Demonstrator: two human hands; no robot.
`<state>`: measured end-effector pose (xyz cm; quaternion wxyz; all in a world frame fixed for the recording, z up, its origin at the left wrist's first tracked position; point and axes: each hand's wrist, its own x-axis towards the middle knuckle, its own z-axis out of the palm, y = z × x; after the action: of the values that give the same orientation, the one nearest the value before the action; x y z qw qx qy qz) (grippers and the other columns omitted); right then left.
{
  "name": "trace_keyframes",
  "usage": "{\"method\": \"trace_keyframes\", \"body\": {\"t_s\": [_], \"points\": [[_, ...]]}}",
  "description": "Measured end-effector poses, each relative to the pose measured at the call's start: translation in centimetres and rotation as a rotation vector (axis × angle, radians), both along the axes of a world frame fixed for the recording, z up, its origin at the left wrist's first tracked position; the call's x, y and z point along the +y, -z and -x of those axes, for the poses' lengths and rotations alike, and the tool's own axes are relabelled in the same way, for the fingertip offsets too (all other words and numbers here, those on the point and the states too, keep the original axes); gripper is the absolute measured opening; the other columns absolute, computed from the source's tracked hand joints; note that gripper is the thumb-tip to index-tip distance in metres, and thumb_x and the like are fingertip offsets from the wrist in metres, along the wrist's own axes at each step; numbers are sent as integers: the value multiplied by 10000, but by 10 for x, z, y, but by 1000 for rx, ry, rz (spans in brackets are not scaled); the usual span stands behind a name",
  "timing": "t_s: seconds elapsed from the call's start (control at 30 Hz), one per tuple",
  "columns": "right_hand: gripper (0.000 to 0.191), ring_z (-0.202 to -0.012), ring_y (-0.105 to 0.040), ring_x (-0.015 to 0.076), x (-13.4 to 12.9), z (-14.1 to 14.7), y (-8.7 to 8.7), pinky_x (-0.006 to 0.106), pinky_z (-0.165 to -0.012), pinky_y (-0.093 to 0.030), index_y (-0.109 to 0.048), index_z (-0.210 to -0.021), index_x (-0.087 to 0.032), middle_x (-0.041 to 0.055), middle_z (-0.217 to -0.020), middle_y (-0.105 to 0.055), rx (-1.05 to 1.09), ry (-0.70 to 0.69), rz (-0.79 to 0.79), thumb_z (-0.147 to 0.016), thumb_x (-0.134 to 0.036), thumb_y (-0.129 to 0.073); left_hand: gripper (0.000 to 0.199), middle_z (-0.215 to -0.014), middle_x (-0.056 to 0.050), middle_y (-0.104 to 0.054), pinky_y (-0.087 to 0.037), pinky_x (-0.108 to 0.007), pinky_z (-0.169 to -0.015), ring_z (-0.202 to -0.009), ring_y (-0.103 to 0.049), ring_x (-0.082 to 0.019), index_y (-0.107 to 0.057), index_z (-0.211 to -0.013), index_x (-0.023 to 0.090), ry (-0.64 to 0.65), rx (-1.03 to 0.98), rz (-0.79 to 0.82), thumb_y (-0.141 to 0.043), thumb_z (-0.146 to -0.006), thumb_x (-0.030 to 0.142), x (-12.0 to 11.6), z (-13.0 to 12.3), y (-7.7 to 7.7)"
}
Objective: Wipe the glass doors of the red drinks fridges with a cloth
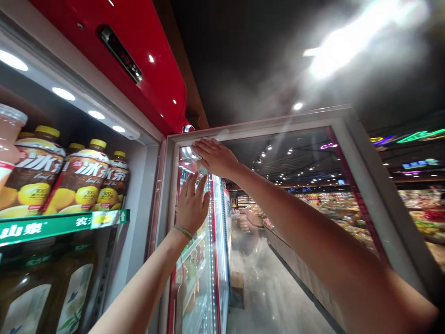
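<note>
A glass fridge door (278,125) with a grey frame stands swung out from a red drinks fridge (153,60). Near the door's upper hinge-side corner, my right hand (216,157) lies with fingers stretched against the glass and frame; whether something thin is under the palm is hidden. Just below it, my left hand (193,204) is raised with its fingers spread, at the glass, a band round its wrist. Neither hand shows an object in it.
Yellow-capped tea bottles (86,178) stand on a shelf with a green edge strip (62,226) at left, above larger dark bottles (33,287). Beyond the door are another lit fridge, a brown box (237,288), an aisle floor and long produce displays.
</note>
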<state>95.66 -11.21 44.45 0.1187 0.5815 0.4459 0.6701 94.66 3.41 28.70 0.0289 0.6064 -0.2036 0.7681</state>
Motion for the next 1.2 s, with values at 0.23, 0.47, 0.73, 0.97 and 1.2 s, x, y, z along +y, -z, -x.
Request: {"method": "trace_keyframes", "body": {"t_s": [0.23, 0.47, 0.73, 0.97, 1.2], "points": [[525, -1534, -372, 250, -63, 3, -3, 506, -1291, -248, -435, -1560, -144, 97, -1626, -448, -31, 35, -41, -1061, -281, -349, 455, -1566, -153, -477, -331, -559, -1251, -1529, -362, -311, -498, -1478, 207, 38, -42, -84, -417, -1051, 340, -37, 2, -35], [546, -1539, -365, 252, -144, 0, -1, 547, -1298, -209, -397, -1591, -213, 64, -1648, -416, -20, 80, -123, -1067, -352, -338, 488, -1591, -115, -467, -310, -566, -1259, -1535, -360, -302, -470, -1520, 252, 46, -46, -86, -433, -1051, 380, -43, -7, -38], [606, -1563, -309, 311, -257, -3, 24, 622, -1275, -242, -379, -1599, -213, 87, -1665, -385, 118, 122, -468, -1044, -451, -335, 467, -1570, -120, -495, -291, -570, -1271, -1531, -367, -309, -526, -1482, 241, 34, -50, -69, -458, -1042, 382, -32, -5, -38], [644, -1571, -275, 359, -258, -26, 49, 664, -1258, -243, -386, -1584, -131, 155, -1649, -391, 62, 43, -806, -1035, -453, -291, 491, -1568, -152, -487, -327, -587, -1247, -1521, -374, -338, -510, -1499, 212, 3, -22, -40, -433, -1044, 381, 4, 1, -26], [640, -1595, -213, 313, -105, -23, 71, 577, -1311, -194, -307, -1615, -93, 150, -1691, -311, 164, 39, -414, -1056, -404, -299, 511, -1588, -167, -459, -318, -581, -1254, -1540, -340, -338, -457, -1527, 205, -53, 51, -25, -406, -1050, 382, 39, 18, -3]]}}
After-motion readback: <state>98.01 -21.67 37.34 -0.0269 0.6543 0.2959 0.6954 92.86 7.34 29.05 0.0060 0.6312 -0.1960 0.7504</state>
